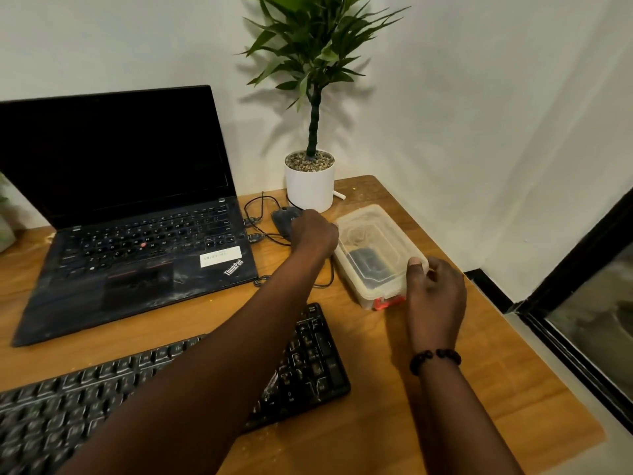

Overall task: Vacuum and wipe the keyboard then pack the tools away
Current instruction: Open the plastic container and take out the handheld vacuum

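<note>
1. Two edges hem in the plastic box (380,250): the wooden desk's (428,389) right edge runs just beyond it, and the white plant pot (310,185) stands near its far end. Bare desktop lies in front of the box, to the right of the keyboard (308,368).
2. Right hand (435,296) curls round the box's near right corner, thumb on the lid.
3. Left hand (313,233) rests against the box's left side; I cannot tell how its fingers lie.
4. Laptop (130,214) sits at the left, with a mouse (284,219) and cables behind the left hand.
</note>
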